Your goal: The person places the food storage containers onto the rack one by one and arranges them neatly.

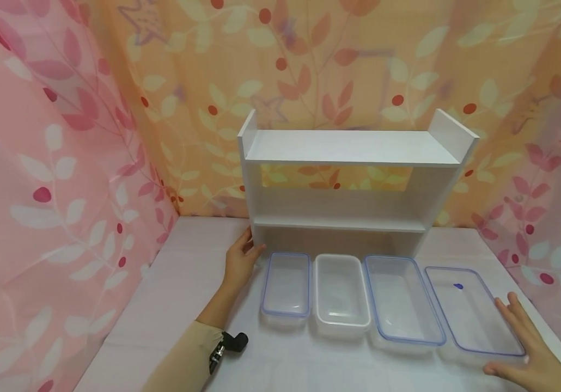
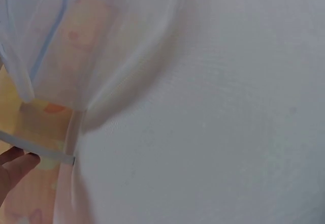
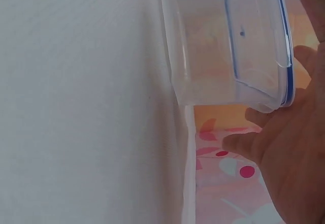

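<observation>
My left hand [image 1: 239, 263] rests by the lower left side of a white two-tier shelf [image 1: 339, 222], its fingers against the side panel. In the left wrist view, the fingertips [image 2: 28, 162] touch that panel's edge. My right hand [image 1: 530, 343] is beside the rightmost clear plastic food container [image 1: 476, 321], thumb and fingers spread around its right end. This container has a blue rim and a small blue mark. In the right wrist view, the right hand [image 3: 284, 148] is close to the container's rim [image 3: 289, 82]; whether it touches is hard to tell.
Left of that container, three more stand in a row before the shelf: a blue-rimmed one [image 1: 403, 299], a white-rimmed one [image 1: 342, 291] and a smaller blue-rimmed one [image 1: 286, 284]. A white cloth [image 1: 163, 321] covers the table. Patterned curtains [image 1: 202, 109] hang behind and at both sides.
</observation>
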The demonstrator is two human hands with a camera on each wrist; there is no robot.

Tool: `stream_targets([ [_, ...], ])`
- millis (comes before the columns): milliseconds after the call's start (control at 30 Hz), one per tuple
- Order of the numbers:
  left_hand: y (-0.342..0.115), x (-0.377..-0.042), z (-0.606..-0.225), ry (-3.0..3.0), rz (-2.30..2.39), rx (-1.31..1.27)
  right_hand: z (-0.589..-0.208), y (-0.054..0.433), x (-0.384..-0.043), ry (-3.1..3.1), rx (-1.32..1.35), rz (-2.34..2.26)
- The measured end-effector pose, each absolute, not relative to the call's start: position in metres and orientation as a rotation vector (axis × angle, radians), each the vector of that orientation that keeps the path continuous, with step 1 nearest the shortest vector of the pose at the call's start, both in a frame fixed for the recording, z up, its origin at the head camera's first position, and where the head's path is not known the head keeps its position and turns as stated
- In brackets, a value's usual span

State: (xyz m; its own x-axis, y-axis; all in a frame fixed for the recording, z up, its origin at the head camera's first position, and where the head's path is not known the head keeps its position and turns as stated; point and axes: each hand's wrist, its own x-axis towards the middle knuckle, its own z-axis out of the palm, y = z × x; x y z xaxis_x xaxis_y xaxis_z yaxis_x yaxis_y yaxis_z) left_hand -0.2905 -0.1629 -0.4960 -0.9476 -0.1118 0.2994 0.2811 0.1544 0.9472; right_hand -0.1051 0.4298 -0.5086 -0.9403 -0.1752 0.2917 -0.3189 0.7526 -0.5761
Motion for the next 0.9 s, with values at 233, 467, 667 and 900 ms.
stream_targets([
  [233, -0.164, -0.292, -0.499, -2.124, -1.795, -0.130, -0.515, 0.433, -0.106, -2.823, 0.303, 0.983],
  [467, -0.162, -0.294, -0.500, -2.143, -1.710, -0.054, -0.523, 0.439, -0.103, -2.882, 0.225, 1.002],
  [667, -0.161, -0.296, -0.501, -2.118, -1.724, -0.038, -0.526, 0.440, -0.103, -2.863, 0.227, 1.043],
  [900, -0.161, -0.295, -0.500, -2.123, -1.711, -0.040, -0.530, 0.439, -0.103, -2.803, 0.273, 1.071],
])
